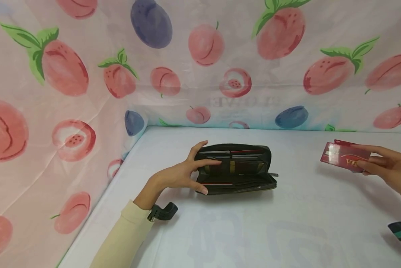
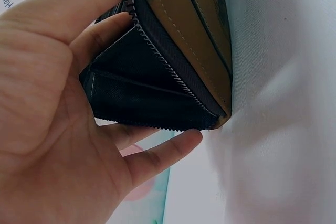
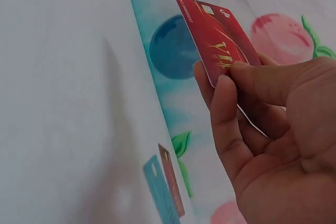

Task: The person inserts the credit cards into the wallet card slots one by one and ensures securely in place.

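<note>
A dark zip-around wallet [image 1: 235, 169] stands open on the white table, cards showing in its slots. My left hand [image 1: 183, 173] holds its left end, thumb at the front edge, index finger reaching inside, another finger along the back. The left wrist view shows the wallet's brown outer side [image 2: 194, 40], its zip teeth and the left hand [image 2: 68, 114] around the end. Off to the right, my right hand [image 1: 386, 163] pinches a red VIP card [image 1: 341, 154] above the table, a second red card [image 1: 344, 142] peeking out behind it. In the right wrist view, thumb and fingers grip the red card's lower end.
In the right wrist view a blue card [image 3: 159, 187] and a reddish card [image 3: 170, 174] lie on the table near its back edge. A fruit-patterned cloth [image 1: 200, 74] hangs behind and to the left of the white table [image 1: 254, 230]. Both wrists wear dark bands.
</note>
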Available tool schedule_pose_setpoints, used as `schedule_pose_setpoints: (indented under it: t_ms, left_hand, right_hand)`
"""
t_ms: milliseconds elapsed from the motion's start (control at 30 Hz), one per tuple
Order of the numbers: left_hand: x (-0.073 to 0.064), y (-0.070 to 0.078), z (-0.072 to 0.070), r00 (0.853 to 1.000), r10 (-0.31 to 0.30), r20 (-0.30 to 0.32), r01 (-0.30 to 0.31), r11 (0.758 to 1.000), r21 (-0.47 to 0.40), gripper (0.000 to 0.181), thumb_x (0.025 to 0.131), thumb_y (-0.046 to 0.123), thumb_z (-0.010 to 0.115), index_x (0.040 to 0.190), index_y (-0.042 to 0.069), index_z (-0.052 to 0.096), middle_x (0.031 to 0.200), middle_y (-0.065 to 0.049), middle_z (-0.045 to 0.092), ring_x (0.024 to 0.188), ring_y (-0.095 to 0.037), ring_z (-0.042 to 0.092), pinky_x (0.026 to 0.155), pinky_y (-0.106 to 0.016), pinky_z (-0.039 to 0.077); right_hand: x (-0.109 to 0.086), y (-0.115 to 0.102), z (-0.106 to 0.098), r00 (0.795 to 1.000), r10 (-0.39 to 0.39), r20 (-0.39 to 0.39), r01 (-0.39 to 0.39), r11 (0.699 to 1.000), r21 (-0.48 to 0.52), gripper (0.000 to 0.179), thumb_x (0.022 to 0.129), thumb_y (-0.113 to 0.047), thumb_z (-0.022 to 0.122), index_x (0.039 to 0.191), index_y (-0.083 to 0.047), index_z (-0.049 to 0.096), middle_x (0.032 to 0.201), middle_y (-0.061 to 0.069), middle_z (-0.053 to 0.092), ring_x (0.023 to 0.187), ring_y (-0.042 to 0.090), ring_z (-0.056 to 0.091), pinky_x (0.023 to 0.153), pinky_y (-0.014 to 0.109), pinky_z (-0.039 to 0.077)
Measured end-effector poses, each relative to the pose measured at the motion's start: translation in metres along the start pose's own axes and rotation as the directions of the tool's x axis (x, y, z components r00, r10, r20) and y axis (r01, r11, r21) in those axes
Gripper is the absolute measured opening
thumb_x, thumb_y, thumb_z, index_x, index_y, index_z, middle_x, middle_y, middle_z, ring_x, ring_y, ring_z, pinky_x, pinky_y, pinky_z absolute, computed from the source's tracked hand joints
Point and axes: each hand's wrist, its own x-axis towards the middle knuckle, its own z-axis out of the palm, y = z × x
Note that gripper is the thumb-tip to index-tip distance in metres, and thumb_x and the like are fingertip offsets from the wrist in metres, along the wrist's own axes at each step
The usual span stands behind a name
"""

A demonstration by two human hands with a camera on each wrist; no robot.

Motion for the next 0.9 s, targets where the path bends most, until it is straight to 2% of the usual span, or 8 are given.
schedule_pose_setpoints:
  t_ms: [67, 200, 367, 433, 533, 600, 767, 900]
  left_hand:
    - [0.000, 0.000, 0.000, 1.000, 0.003, 0.001, -0.003, 1.000, -0.002, 0.080, 0.076, 0.035, 0.081, 0.145, 0.032, 0.041, 0.153, 0.013, -0.019, 0.141, -0.017, 0.010, 0.101, -0.042, 0.037]
    - [0.000, 0.000, 0.000, 1.000, 0.003, 0.001, -0.003, 1.000, -0.010, 0.080, 0.076, 0.036, 0.081, 0.145, 0.033, 0.041, 0.154, 0.013, -0.019, 0.141, -0.018, 0.011, 0.101, -0.042, 0.037]
    - [0.000, 0.000, -0.001, 1.000, 0.003, 0.000, -0.003, 1.000, -0.005, 0.081, 0.076, 0.036, 0.081, 0.146, 0.033, 0.040, 0.154, 0.012, -0.019, 0.142, -0.018, 0.008, 0.101, -0.043, 0.037]
    - [0.001, -0.001, -0.001, 1.000, 0.004, 0.002, -0.004, 1.000, -0.002, 0.081, 0.076, 0.036, 0.081, 0.146, 0.033, 0.040, 0.154, 0.013, -0.020, 0.142, -0.017, 0.006, 0.102, -0.042, 0.037]
    - [0.001, -0.001, 0.000, 1.000, 0.002, 0.004, -0.002, 1.000, -0.005, 0.081, 0.076, 0.036, 0.081, 0.146, 0.034, 0.040, 0.153, 0.014, -0.020, 0.142, -0.016, 0.004, 0.102, -0.042, 0.037]
    - [0.001, -0.002, 0.000, 1.000, 0.000, 0.004, 0.000, 1.000, -0.008, 0.080, 0.076, 0.036, 0.081, 0.145, 0.034, 0.040, 0.153, 0.014, -0.020, 0.142, -0.016, 0.004, 0.102, -0.042, 0.037]
    - [0.001, -0.002, 0.000, 1.000, 0.002, 0.003, -0.002, 1.000, 0.001, 0.080, 0.076, 0.036, 0.081, 0.145, 0.033, 0.041, 0.154, 0.011, -0.020, 0.142, -0.017, 0.005, 0.101, -0.043, 0.037]
    - [0.000, -0.001, 0.000, 1.000, -0.002, 0.000, 0.002, 1.000, -0.006, 0.080, 0.076, 0.035, 0.081, 0.145, 0.033, 0.041, 0.154, 0.013, -0.019, 0.142, -0.017, 0.007, 0.101, -0.043, 0.038]
  right_hand:
    - [0.000, -0.010, 0.001, 1.000, 0.002, 0.023, -0.001, 1.000, -0.021, 0.054, 0.097, -0.023, 0.057, 0.148, -0.018, 0.038, 0.117, 0.001, 0.048, 0.078, -0.011, 0.049, 0.063, 0.014, 0.049]
    - [0.002, -0.030, 0.000, 0.999, -0.016, 0.030, 0.018, 0.998, -0.057, 0.052, 0.096, -0.026, 0.059, 0.145, -0.015, 0.044, 0.112, -0.009, 0.049, 0.081, -0.010, 0.048, 0.062, 0.017, 0.051]
    - [0.004, -0.053, 0.001, 0.996, -0.056, 0.075, 0.063, 0.993, -0.100, 0.052, 0.097, -0.027, 0.058, 0.144, -0.011, 0.044, 0.123, 0.020, 0.054, 0.083, -0.008, 0.048, 0.062, 0.020, 0.052]
    - [0.006, -0.061, 0.003, 0.993, -0.069, 0.091, 0.078, 0.992, -0.096, 0.051, 0.097, -0.024, 0.058, 0.143, -0.009, 0.044, 0.121, 0.027, 0.056, 0.089, 0.000, 0.051, 0.062, 0.020, 0.052]
    - [0.007, -0.071, 0.009, 0.992, -0.089, 0.089, 0.098, 0.990, -0.103, 0.049, 0.097, -0.024, 0.059, 0.142, -0.010, 0.046, 0.112, 0.024, 0.063, 0.098, 0.015, 0.049, 0.061, 0.019, 0.050]
    - [0.008, -0.077, 0.013, 0.990, -0.114, 0.087, 0.122, 0.989, -0.089, 0.047, 0.096, -0.023, 0.060, 0.140, -0.010, 0.047, 0.107, 0.021, 0.066, 0.101, 0.018, 0.044, 0.061, 0.019, 0.049]
    - [0.009, -0.095, 0.020, 0.983, -0.173, 0.068, 0.177, 0.982, -0.067, 0.041, 0.093, -0.019, 0.065, 0.131, -0.012, 0.052, 0.095, 0.010, 0.071, 0.087, 0.000, 0.053, 0.064, 0.017, 0.047]
    - [0.012, -0.112, 0.028, 0.975, -0.209, 0.073, 0.212, 0.977, -0.032, 0.037, 0.090, -0.017, 0.068, 0.126, -0.012, 0.057, 0.092, 0.006, 0.072, 0.076, 0.008, 0.064, 0.065, 0.018, 0.047]
